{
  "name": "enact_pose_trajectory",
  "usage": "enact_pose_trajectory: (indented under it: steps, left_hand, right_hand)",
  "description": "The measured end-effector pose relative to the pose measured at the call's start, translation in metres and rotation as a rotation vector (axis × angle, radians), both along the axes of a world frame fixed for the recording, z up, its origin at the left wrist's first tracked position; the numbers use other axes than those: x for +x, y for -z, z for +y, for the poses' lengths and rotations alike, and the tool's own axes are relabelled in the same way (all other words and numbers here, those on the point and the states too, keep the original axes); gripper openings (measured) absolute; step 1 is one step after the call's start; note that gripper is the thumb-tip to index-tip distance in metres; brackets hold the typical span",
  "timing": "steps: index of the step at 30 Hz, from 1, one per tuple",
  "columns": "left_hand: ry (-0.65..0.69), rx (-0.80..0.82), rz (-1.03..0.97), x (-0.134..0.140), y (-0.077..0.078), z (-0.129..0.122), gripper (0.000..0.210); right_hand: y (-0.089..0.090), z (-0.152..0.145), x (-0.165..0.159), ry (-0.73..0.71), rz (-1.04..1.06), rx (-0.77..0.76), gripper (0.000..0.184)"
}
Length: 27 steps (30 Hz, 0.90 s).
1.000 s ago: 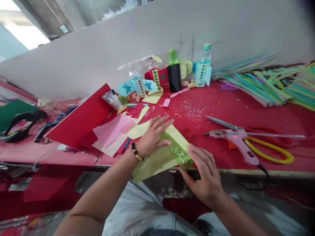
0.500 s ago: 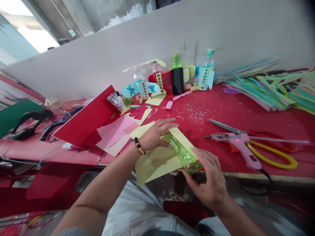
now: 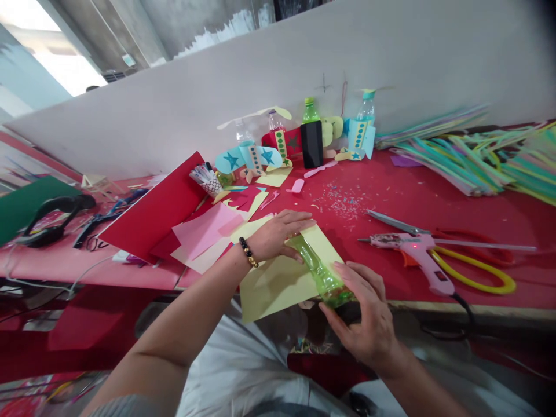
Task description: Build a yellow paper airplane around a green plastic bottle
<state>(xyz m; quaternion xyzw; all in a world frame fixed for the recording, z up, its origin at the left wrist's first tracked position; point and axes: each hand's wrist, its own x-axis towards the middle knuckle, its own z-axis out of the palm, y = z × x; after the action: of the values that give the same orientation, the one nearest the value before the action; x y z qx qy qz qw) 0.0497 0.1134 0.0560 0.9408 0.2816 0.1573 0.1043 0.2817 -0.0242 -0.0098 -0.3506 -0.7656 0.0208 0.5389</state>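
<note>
A clear green plastic bottle (image 3: 319, 269) lies on its side on a pale yellow paper sheet (image 3: 278, 286) at the table's front edge. My left hand (image 3: 280, 234), with a beaded bracelet at the wrist, grips the bottle's far end, its fingers curved over it. Around the near, base end my right hand (image 3: 367, 307) holds on, thumb below and fingers above. Yellow paper also shows along the bottle's right side. Part of the bottle's far end is hidden under my left hand.
To the right lie a pink glue gun (image 3: 423, 255) and yellow-and-red-handled scissors (image 3: 473, 269). Coloured paper sheets (image 3: 208, 229) and a red board (image 3: 156, 208) are on the left. Decorated bottle planes (image 3: 249, 153), a black phone (image 3: 311, 145) and a heap of coloured strips (image 3: 469, 156) stand or lie behind.
Both hands keep hold of the bottle, which has barely moved. The whole view has shifted slightly, so the glue gun and scissors appear a little further left.
</note>
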Motion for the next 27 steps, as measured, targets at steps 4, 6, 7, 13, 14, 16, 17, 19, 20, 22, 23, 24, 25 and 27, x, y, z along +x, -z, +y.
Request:
enact_pose_trajectory:
  steps: [4,6,7,13,14,16,17,19,20,22,23,24,25,27]
  left_hand:
    - [-0.007,0.015,0.026,0.003,0.001,0.0,0.093]
    - [-0.029,0.037,0.04,0.002,-0.001,-0.004,0.094]
    - [-0.047,0.05,0.047,0.0,-0.004,-0.008,0.095]
    - [-0.247,0.06,0.052,-0.052,-0.022,-0.065,0.107]
    - [-0.254,0.028,0.09,-0.064,-0.02,-0.079,0.111]
    - [-0.235,-0.023,0.19,-0.085,-0.011,-0.106,0.11]
    - [-0.234,-0.03,0.226,-0.092,-0.005,-0.118,0.11]
    - [-0.272,-0.039,0.299,-0.099,0.009,-0.135,0.096]
    - [-0.288,-0.021,0.294,-0.099,0.016,-0.139,0.08]
    - [-0.273,0.044,0.213,-0.094,0.024,-0.143,0.051]
    - [-0.244,0.086,0.141,-0.09,0.025,-0.142,0.041]
    - [-0.208,0.126,0.066,-0.086,0.023,-0.142,0.034]
    - [-0.172,0.16,-0.001,-0.082,0.02,-0.141,0.029]
    - [-0.123,0.209,-0.083,-0.074,0.009,-0.142,0.021]
  right_hand:
    - [-0.002,0.001,0.001,-0.023,-0.024,0.028,0.078]
    - [-0.002,0.001,0.001,-0.019,-0.05,0.04,0.074]
    - [-0.002,0.001,0.001,-0.018,-0.06,0.043,0.072]
    - [0.0,0.0,0.003,0.001,-0.052,0.045,0.067]
    - [0.0,0.0,0.003,0.006,-0.047,0.047,0.067]
    - [0.0,0.0,0.003,0.018,-0.041,0.051,0.067]
    - [0.0,0.001,0.003,0.025,-0.039,0.053,0.068]
    - [-0.001,0.001,0.002,0.039,-0.037,0.052,0.069]
    - [-0.002,0.001,0.002,0.045,-0.038,0.055,0.069]
    - [-0.003,0.0,0.001,0.048,-0.047,0.06,0.069]
    - [-0.003,0.0,0.001,0.051,-0.053,0.062,0.069]
    - [-0.003,0.0,0.001,0.056,-0.06,0.063,0.068]
    - [-0.003,0.0,0.001,0.062,-0.066,0.066,0.068]
    - [-0.003,0.0,0.002,0.077,-0.074,0.071,0.067]
